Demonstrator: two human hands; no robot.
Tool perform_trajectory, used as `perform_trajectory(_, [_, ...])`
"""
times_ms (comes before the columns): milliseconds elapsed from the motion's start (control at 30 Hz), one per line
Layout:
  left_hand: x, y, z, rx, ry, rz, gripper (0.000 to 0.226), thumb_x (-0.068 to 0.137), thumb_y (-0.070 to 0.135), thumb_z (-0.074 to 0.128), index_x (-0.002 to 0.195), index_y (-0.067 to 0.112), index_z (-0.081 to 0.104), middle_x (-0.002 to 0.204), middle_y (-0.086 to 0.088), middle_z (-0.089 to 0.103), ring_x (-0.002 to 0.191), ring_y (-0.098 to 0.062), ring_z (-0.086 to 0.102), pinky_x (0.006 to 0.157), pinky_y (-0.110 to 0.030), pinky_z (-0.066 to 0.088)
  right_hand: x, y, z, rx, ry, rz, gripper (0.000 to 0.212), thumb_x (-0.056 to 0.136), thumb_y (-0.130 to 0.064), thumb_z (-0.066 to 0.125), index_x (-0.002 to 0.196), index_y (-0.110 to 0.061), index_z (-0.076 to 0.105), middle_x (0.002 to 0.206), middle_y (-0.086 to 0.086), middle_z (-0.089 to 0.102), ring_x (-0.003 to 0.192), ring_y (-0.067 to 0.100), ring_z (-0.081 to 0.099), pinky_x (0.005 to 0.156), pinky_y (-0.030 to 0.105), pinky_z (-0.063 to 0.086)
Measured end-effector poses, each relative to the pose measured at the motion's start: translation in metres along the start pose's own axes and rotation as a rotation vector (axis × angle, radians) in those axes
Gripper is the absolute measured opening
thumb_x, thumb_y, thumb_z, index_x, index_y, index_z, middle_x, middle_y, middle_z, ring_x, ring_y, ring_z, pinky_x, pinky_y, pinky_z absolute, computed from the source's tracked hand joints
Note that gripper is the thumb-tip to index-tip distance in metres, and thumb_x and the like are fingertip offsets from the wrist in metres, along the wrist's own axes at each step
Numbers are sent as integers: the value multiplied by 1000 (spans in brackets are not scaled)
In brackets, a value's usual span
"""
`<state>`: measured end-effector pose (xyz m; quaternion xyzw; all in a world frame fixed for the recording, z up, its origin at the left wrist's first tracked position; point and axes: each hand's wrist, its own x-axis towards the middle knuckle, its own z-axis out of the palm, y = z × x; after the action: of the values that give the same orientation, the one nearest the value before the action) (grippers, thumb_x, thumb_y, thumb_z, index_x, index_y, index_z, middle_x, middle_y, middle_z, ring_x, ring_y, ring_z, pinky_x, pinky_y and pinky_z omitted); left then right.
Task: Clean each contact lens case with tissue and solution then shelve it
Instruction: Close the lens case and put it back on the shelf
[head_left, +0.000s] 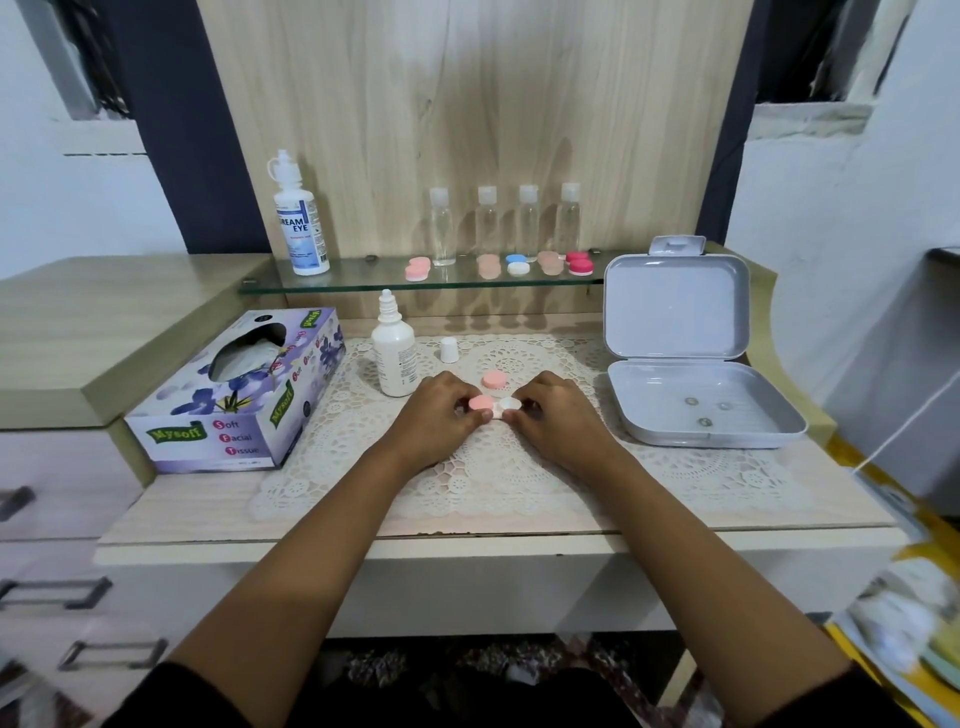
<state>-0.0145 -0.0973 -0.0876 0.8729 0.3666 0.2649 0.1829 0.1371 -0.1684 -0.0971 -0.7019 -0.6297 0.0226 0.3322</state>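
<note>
A: Where was the case (494, 405)?
B: Over the counter (208, 514) doily (519, 483). Left hand (439, 415) and right hand (553, 413), both grips clamped on its ends.
A: Cap (493, 379)?
B: Pink, loose, just behind the case.

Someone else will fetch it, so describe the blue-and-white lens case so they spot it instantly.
Find the glass shelf above the lace mat. In the row of cases before the clear bottles, this lens case alone has a blue lid.

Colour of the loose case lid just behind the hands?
The loose case lid is pink; the head view shows it best.
</note>
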Motion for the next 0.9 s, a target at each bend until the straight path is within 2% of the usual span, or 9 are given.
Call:
perform_trajectory(333, [-1,0,-2,42,-69,52,28,92,22,57,116,9,63,109,-8,55,104,-19,45,84,-21,30,0,1,1,-21,2,-5,26,86,-29,62,104,-11,68,103,5,60,97,30,52,83,38,43])
perform_trajectory(533, [-3,-4,0,14,-33,12,28,89,27,61,113,15,65,95,0,48,100,-16,46,82,-20,30,-2,-3,-2,-45,-20,17,29,88,-31,58,108,-11,67,109,7,58,103,27,49,88,38,43])
perform_trajectory(633, [-4,-4,1,15,-12,-1,26,88,28,61,110,16,66,94,1,48,101,-17,45,83,-23,32,-2,-5,-6,-3,-38,50,30,91,-31,53,101,-9,69,105,11,59,103,26,51,87,34,40])
perform_trajectory(767, [-4,-5,1,67,29,-32,25,85,28,59,106,19,68,99,-3,57,104,-22,47,86,-30,38,2,-8,-17,29,-134,83,31,96,-25,44,103,-8,69,104,13,64,97,23,54,72,28,34])
perform_trajectory(833, [-5,-4,0,82,40,-54,26,85,29,59,107,20,68,102,-4,58,105,-22,47,90,-37,41,5,-10,-24,56,-184,116,32,97,-25,44,106,-8,69,106,10,67,94,22,56,73,30,40])
perform_trajectory(900, [-6,-2,0,73,46,-63,26,84,29,59,107,20,68,102,-4,58,104,-22,48,91,-40,41,10,-11,-30,67,-224,137,30,96,-26,47,106,-8,69,109,7,68,98,22,58,81,33,43])
